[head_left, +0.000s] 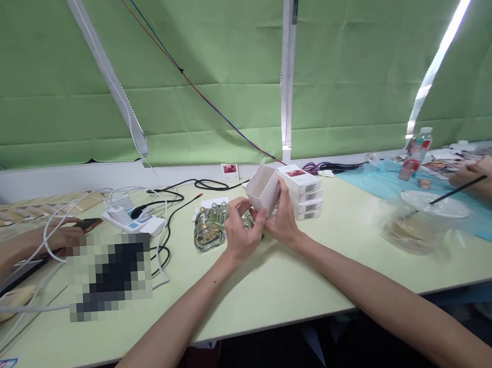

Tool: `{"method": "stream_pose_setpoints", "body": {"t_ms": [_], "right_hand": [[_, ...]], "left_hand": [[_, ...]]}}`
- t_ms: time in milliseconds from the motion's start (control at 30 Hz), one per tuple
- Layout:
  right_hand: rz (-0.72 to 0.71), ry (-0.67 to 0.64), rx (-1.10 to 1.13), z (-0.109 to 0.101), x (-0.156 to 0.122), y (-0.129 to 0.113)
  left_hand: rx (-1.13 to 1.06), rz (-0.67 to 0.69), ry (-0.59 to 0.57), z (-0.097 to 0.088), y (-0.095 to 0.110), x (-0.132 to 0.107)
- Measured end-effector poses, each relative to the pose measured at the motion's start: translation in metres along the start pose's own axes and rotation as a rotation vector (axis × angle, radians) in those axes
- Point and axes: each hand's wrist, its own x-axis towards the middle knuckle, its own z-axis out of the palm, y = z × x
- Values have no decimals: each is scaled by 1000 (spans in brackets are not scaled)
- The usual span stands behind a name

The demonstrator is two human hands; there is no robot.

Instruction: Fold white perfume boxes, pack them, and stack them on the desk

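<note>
Glass bottles (209,228) left of the hand-held box (263,189), stacked cartons (305,192) right behind it

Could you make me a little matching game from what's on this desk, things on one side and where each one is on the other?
Things:
1. open white box
2. stack of white boxes
3. glass bottles
4. water bottle

Places:
a. far right, standing on the blue sheet
b. on the desk, left of the hands
c. held in both hands
d. on the desk, just behind the right hand

Pairs: 1-c, 2-d, 3-b, 4-a
</note>
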Motion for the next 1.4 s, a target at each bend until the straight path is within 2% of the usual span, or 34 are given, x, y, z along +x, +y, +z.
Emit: {"method": "stream_pose_setpoints", "body": {"t_ms": [567, 733, 1200, 1400], "right_hand": [[27, -23, -1, 2, -2, 0], [26, 7, 0, 2, -1, 0], [37, 72, -47, 2, 0, -6], [52, 32, -11, 2, -1, -5]], "left_hand": [[-7, -2, -54, -1, 0, 2], [-31, -3, -94, -4, 3, 4], [19, -88, -151, -5, 5, 5], [26, -121, -176, -5, 6, 4]]}}
